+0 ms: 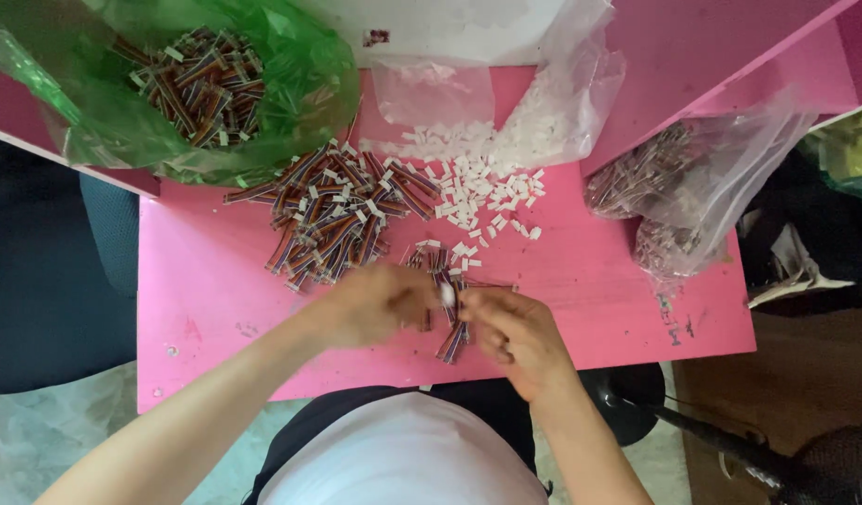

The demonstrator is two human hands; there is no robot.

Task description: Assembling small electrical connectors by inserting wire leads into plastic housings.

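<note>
My left hand (370, 304) and my right hand (513, 335) meet over the front middle of a pink table (207, 281). Between their fingertips is a small white connector (447, 294) and a short multicoloured ribbon cable (452, 341), whose end hangs toward me. The left hand is blurred, so its grip is unclear. Just beyond the hands lie a few cable pieces (431, 257). A big pile of the same striped cables (333, 215) lies behind the left hand. Loose white connectors (482, 196) are scattered behind the right hand.
A green plastic bag (291, 84) with more striped cables sits at the back left. A clear bag (553, 112) spills white connectors at the back middle. Another clear bag (683, 178) of cable pieces lies at the right edge. A dark chair (38, 281) stands left.
</note>
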